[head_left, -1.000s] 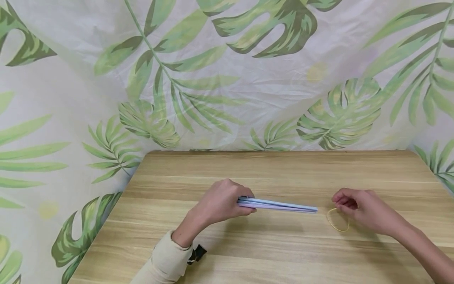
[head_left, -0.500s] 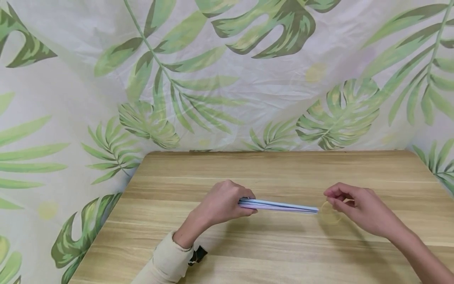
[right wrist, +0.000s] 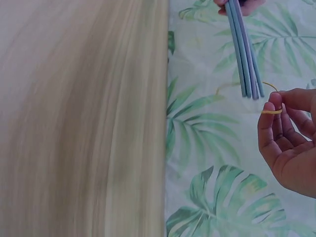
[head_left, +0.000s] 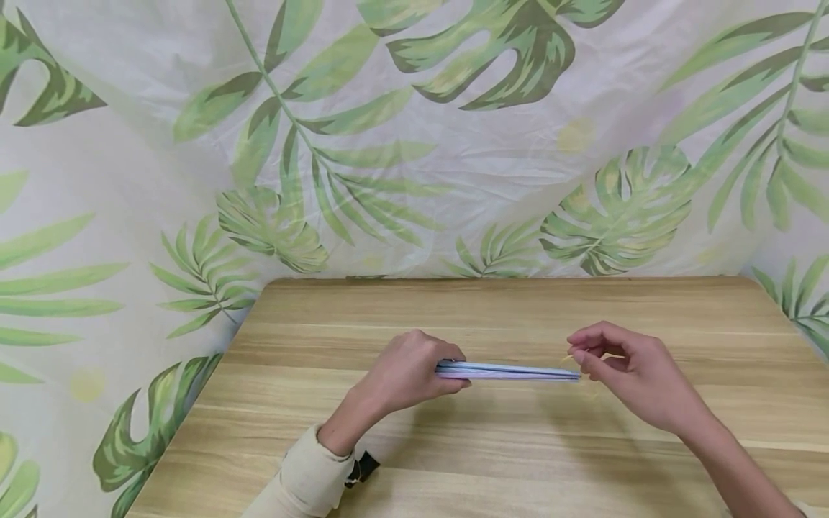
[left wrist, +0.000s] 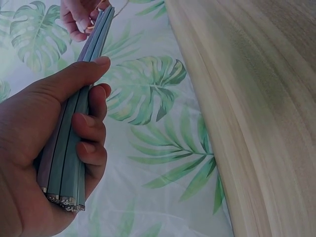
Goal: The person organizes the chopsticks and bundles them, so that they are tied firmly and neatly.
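Note:
A bundle of slim pale blue and lilac chopsticks (head_left: 512,371) lies level above the table, its thin ends pointing right. My left hand (head_left: 404,370) grips it round the thick end, fingers and thumb wrapped about the sticks (left wrist: 69,143) in the left wrist view. At the thin ends my right hand (head_left: 637,374) pinches a yellow rubber band (right wrist: 271,112) between thumb and fingertips. The band loops near the tips of the chopsticks (right wrist: 245,64); whether it goes round them I cannot tell. Much of the loop is blurred or hidden.
Below both hands spreads a wood-grain table (head_left: 492,453). A leaf-patterned cloth (head_left: 453,144) hangs behind the table and along its left side. Something small and black (head_left: 363,467) juts out beside the left sleeve cuff (head_left: 311,467).
My right hand has come left and slightly up with the rubber band, from beyond the chopstick tips to right beside them. The left hand and chopsticks have barely moved.

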Demonstrator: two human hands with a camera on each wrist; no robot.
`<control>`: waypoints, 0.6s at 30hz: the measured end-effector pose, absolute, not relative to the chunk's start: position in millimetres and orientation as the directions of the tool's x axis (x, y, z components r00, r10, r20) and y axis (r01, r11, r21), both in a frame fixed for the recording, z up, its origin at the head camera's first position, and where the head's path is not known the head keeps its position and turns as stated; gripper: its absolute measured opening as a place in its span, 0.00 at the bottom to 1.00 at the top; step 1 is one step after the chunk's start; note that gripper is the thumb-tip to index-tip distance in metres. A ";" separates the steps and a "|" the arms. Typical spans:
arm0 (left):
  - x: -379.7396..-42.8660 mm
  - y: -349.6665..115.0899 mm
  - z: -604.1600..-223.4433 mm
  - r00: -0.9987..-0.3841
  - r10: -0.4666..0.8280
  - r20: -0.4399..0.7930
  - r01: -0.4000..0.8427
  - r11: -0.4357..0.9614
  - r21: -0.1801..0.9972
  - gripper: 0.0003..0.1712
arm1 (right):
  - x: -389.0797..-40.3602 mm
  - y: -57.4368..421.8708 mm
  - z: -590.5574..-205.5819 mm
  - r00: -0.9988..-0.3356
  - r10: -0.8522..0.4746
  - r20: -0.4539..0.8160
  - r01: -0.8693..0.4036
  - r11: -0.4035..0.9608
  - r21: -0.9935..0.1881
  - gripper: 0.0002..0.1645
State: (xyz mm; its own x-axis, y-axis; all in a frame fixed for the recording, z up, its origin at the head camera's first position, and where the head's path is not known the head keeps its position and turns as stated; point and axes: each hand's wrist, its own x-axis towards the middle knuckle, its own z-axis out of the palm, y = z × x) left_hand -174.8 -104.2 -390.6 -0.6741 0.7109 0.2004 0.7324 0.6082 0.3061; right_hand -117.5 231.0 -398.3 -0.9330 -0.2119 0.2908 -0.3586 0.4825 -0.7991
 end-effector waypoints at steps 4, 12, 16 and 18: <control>-175.7 -104.5 -390.8 -0.681 0.698 0.220 0.728 0.614 0.304 0.08 | -114.3 224.8 -397.1 -0.940 -0.201 0.276 -0.340 0.463 -0.819 0.07; -176.8 -108.9 -387.8 -0.707 0.666 0.240 0.705 0.632 0.323 0.09 | -107.7 221.2 -401.6 -0.947 -0.186 0.261 -0.317 0.428 -0.846 0.09; -177.8 -111.1 -387.8 -0.713 0.650 0.261 0.698 0.626 0.348 0.08 | -106.0 219.2 -405.6 -0.945 -0.182 0.270 -0.321 0.381 -0.867 0.11; -178.3 -112.2 -388.1 -0.714 0.642 0.277 0.697 0.619 0.361 0.07 | -104.8 217.6 -408.0 -0.945 -0.184 0.272 -0.322 0.357 -0.877 0.12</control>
